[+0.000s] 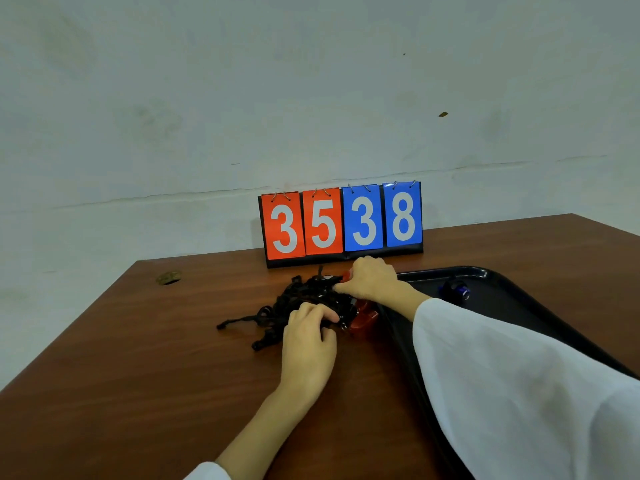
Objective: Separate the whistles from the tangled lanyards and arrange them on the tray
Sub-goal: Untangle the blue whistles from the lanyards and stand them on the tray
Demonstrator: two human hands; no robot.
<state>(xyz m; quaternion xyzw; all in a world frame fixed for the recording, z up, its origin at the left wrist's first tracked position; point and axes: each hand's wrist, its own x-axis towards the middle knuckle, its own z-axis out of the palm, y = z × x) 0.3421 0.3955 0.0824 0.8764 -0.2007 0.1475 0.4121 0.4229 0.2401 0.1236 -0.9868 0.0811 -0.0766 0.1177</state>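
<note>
Tray (509, 306) half hidden by sleeve (519, 393) — cut off right

We find lanyard tangle (304, 301) on table (138, 358), tray (474, 270) just right of it, one whistle (455, 289) in tray, scoreboard (343, 223) behind tangle.

— Where's the tangle?
— Black lanyards (298, 303) lie heaped left of the black tray (478, 270), loose ends trailing left.
— Whistles?
— A red whistle (363, 318) lies at the heap's right, just beside the tray's rim. A second red whistle (346, 275) peeks out far side. A blue whistle (457, 289) sits in the tray.
</note>
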